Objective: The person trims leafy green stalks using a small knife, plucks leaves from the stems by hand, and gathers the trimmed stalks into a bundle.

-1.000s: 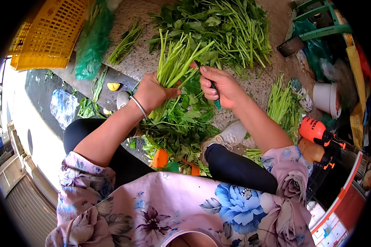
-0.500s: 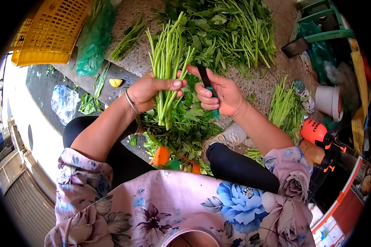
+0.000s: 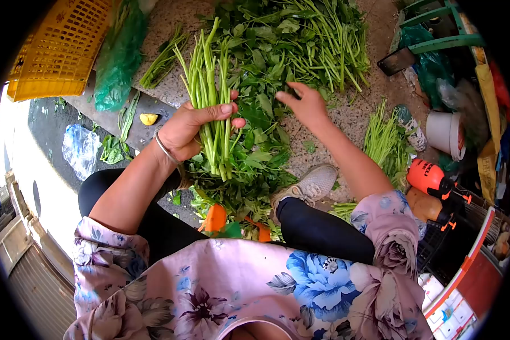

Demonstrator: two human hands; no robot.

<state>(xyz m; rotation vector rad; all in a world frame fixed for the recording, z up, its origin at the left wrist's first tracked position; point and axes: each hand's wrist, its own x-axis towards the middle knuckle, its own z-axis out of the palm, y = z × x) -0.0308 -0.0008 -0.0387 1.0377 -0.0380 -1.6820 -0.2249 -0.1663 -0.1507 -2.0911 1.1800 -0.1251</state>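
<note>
My left hand (image 3: 190, 127), with a bangle at the wrist, is wrapped round a bunch of green stems (image 3: 211, 79) that points up and away from me. To its right, my right hand (image 3: 306, 105) is over the edge of the leafy heap, thumb and fingers curled. A small dark piece of the knife (image 3: 290, 89) shows between them; the rest of it is hidden. Beyond both hands lies a large pile of leafy stems (image 3: 328, 45). Loose leaves (image 3: 260, 164) are heaped below my hands, between my feet.
A yellow crate (image 3: 68, 51) and a green plastic bag (image 3: 119, 68) are at the upper left. More stems (image 3: 382, 141) lie at the right, near a white bucket (image 3: 445, 133) and a red spray bottle (image 3: 428, 177). My shoe (image 3: 314, 184) rests on the ground.
The stems in my left hand have turned more upright, their lower ends now showing below it. My right hand has drawn away from the bunch and turned, and the knife is now mostly hidden.
</note>
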